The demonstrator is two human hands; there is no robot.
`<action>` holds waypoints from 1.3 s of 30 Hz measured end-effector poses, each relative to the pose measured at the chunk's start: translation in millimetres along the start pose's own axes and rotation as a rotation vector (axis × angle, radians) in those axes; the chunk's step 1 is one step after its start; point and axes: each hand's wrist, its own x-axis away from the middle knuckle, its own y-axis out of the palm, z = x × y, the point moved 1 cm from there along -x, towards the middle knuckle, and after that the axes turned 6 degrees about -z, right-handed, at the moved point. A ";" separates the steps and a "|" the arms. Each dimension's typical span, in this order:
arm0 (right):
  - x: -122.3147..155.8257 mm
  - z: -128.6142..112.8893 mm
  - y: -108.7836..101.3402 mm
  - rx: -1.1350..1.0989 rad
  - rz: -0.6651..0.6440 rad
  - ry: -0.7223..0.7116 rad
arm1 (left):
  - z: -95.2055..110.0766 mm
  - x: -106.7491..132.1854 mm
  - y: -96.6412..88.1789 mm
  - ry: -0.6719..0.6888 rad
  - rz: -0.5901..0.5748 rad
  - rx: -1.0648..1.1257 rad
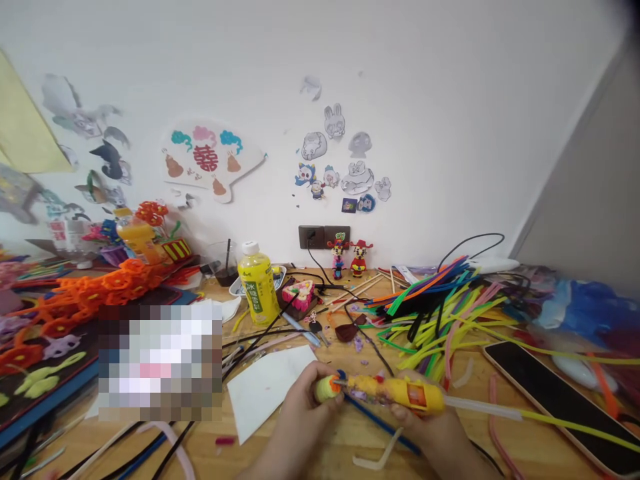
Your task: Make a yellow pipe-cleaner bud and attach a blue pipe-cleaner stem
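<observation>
Near the table's front, my left hand (306, 408) is closed on a small pale-green fuzzy craft piece (325, 388) with orange at its end. A bit of blue shows beside the orange. My right hand (425, 430) grips a yellow hot glue gun (423, 395) from below, its tip pointing left against or very close to the orange end. Out of the gun's back sticks a translucent glue stick (483, 407). Under my hands runs a dark blue pipe cleaner (383, 422). Fingers hide part of the craft piece.
Beyond my hands lie white paper (273, 387), a yellow drink bottle (258, 287) and a heap of coloured pipe cleaners (425, 333). A phone (555, 400) rests at right. Orange fuzzy flowers (95, 290) fill the left. Two small figurines (359, 259) stand by the wall.
</observation>
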 end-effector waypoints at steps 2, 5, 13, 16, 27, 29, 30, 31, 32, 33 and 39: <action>2.8 0.2 1.9 -0.041 0.047 0.077 | 2.9 0.9 -0.2 -0.010 0.014 0.005; 4.8 -3.0 3.8 -0.116 0.042 0.136 | 5.1 1.6 -0.4 -0.027 0.024 0.027; 2.5 -13.3 1.2 -0.096 0.060 0.152 | 7.2 0.7 -0.1 -0.038 0.033 0.065; 3.5 -13.0 0.9 -0.063 0.075 0.169 | 7.8 1.7 0.8 -0.039 0.025 0.090; 4.3 -8.6 1.5 -0.063 0.222 0.151 | 11.8 4.3 1.4 -0.060 0.035 0.113; 3.1 -9.1 2.5 -0.034 0.255 0.137 | 12.1 4.5 1.6 -0.055 0.037 0.111; 2.6 -9.7 2.9 -0.015 0.274 0.129 | 12.0 4.4 1.7 -0.056 0.038 0.110; 2.1 -10.4 3.1 0.001 0.291 0.121 | 11.7 4.2 1.7 -0.057 0.040 0.110; 1.6 -11.5 3.0 0.007 0.294 0.116 | 11.4 4.0 1.7 -0.059 0.040 0.111; 1.2 -12.7 2.7 0.001 0.291 0.109 | 11.1 3.7 1.8 -0.062 0.038 0.110; 2.4 -17.4 -1.6 -0.050 0.161 0.073 | 9.1 2.5 1.4 -0.061 0.031 0.108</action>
